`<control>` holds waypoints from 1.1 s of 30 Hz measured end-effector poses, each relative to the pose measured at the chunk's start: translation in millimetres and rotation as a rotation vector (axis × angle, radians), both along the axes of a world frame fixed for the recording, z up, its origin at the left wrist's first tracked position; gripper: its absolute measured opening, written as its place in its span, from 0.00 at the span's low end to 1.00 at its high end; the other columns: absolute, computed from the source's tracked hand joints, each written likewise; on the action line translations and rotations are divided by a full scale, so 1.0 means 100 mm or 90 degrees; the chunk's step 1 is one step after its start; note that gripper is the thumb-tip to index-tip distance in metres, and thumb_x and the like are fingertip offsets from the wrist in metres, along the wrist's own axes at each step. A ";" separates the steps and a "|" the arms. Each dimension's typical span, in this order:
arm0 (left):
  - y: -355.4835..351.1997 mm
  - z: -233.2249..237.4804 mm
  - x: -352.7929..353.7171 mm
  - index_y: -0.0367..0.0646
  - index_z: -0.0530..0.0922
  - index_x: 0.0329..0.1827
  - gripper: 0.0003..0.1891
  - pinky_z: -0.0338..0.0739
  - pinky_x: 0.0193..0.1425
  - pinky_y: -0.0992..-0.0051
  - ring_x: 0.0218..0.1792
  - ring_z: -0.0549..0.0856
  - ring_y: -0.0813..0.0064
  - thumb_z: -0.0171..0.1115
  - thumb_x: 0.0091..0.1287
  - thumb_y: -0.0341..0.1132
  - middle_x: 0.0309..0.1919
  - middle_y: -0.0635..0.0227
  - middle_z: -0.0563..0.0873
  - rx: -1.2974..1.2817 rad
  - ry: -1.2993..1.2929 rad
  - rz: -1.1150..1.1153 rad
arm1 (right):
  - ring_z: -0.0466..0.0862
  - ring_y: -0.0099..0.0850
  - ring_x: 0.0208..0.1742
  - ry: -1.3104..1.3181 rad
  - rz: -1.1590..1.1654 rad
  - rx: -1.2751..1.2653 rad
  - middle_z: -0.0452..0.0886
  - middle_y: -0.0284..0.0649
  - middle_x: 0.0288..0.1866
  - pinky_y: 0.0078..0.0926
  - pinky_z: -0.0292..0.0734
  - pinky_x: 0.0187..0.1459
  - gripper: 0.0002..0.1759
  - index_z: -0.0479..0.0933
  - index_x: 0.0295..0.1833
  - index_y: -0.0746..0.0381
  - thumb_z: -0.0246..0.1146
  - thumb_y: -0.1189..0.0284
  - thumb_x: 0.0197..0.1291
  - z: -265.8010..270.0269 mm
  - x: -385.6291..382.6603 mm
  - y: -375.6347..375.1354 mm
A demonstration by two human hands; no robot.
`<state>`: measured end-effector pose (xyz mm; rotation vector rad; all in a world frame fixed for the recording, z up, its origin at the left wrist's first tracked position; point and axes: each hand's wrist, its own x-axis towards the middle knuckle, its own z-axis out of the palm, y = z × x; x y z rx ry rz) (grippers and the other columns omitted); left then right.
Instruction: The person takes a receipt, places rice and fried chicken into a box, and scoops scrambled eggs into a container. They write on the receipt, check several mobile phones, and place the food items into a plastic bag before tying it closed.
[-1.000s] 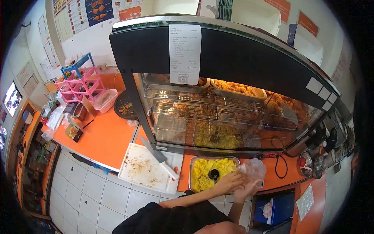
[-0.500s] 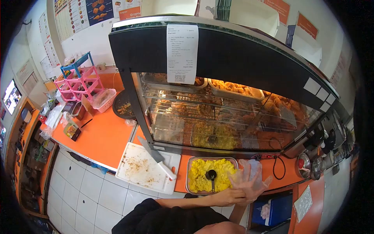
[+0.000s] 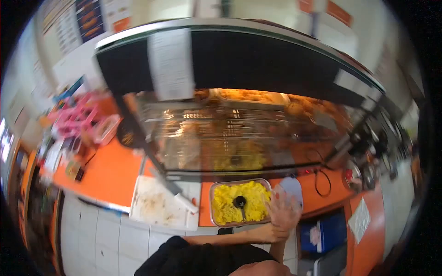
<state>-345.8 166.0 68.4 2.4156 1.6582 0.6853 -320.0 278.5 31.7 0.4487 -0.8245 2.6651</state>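
My right hand [image 3: 282, 210] is raised with its fingers spread, beside the right edge of a metal tray [image 3: 212, 202] of yellow, scrambled-egg-like food [image 3: 225, 209]. A clear plastic glove covers it, though blur hides most of the film. My left hand [image 3: 277, 233] is closed around the right wrist, at the glove's cuff. A black scoop [image 3: 240, 201] rests in the yellow food, its handle pointing toward me. Left of the tray, a large knife with a white handle [image 3: 186, 203] lies on a stained white cutting board [image 3: 159, 202].
A glass-fronted display case [image 3: 239, 133] with fried food inside stands behind the tray, a paper receipt [image 3: 171, 64] on its front. Pink baskets [image 3: 80, 117] sit on the orange counter at left. Metal bowls [image 3: 354, 177] and a cable [image 3: 323, 184] are at right.
The glove was baggy past my right fingertips; now it sits closer to the hand. My left hand has stayed at the wrist. The view has turned and blurred, shifting the scene left.
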 end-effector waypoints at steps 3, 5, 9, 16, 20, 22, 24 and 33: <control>0.07 -0.17 -0.02 0.40 0.78 0.44 0.15 0.76 0.52 0.66 0.52 0.79 0.63 0.59 0.52 0.30 0.47 0.61 0.80 0.268 -0.013 -0.002 | 0.40 0.56 0.73 -0.041 0.014 -0.192 0.42 0.45 0.75 0.66 0.29 0.67 0.45 0.51 0.72 0.49 0.38 0.33 0.56 0.43 -0.07 -0.04; 0.12 -0.04 0.03 0.39 0.78 0.43 0.14 0.77 0.51 0.67 0.50 0.80 0.62 0.58 0.53 0.29 0.45 0.61 0.80 0.195 -0.243 -0.039 | 0.40 0.55 0.74 -0.139 0.017 -0.314 0.41 0.46 0.75 0.66 0.30 0.67 0.46 0.50 0.73 0.49 0.37 0.32 0.55 1.09 -0.15 -0.17; 0.08 0.60 0.20 0.39 0.77 0.41 0.13 0.76 0.43 0.67 0.40 0.80 0.64 0.57 0.53 0.32 0.36 0.63 0.78 0.212 -0.255 -0.174 | 0.39 0.52 0.74 -0.148 0.029 -0.382 0.41 0.46 0.76 0.66 0.33 0.67 0.48 0.50 0.73 0.48 0.37 0.30 0.53 1.50 -0.58 0.00; 0.10 2.48 -1.10 0.45 0.79 0.31 0.09 0.78 0.32 0.73 0.37 0.82 0.68 0.63 0.45 0.31 0.34 0.69 0.81 0.526 0.132 0.098 | 0.42 0.55 0.74 -0.018 -0.150 0.016 0.35 0.48 0.76 0.68 0.34 0.65 0.53 0.45 0.74 0.44 0.49 0.30 0.47 2.68 -0.33 0.18; -0.08 3.48 -1.72 0.39 0.78 0.45 0.13 0.73 0.53 0.69 0.49 0.78 0.57 0.63 0.59 0.35 0.44 0.58 0.82 0.690 0.444 0.473 | 0.45 0.59 0.72 0.460 0.004 0.221 0.39 0.54 0.74 0.66 0.40 0.65 0.56 0.43 0.74 0.45 0.55 0.30 0.43 2.61 -0.66 0.61; -0.11 3.81 -2.01 0.38 0.75 0.49 0.14 0.72 0.50 0.60 0.49 0.79 0.57 0.55 0.64 0.36 0.47 0.54 0.80 0.680 0.679 0.564 | 0.48 0.61 0.71 0.351 -0.188 0.170 0.45 0.58 0.73 0.61 0.45 0.66 0.59 0.41 0.74 0.46 0.56 0.30 0.42 2.69 -0.56 0.49; -0.22 4.02 -2.42 0.37 0.75 0.52 0.15 0.74 0.48 0.57 0.49 0.80 0.57 0.49 0.69 0.36 0.49 0.52 0.80 0.399 0.609 0.632 | 0.51 0.61 0.70 0.284 -0.216 0.175 0.46 0.58 0.72 0.59 0.47 0.66 0.59 0.40 0.74 0.46 0.55 0.30 0.42 2.73 -0.54 0.49; -0.89 4.45 -2.19 0.39 0.79 0.49 0.12 0.79 0.46 0.70 0.42 0.84 0.67 0.55 0.66 0.31 0.40 0.58 0.85 0.465 0.392 0.656 | 0.64 0.54 0.66 0.236 -0.015 0.404 0.55 0.57 0.70 0.48 0.56 0.66 0.54 0.37 0.74 0.53 0.53 0.36 0.51 2.65 -0.72 0.54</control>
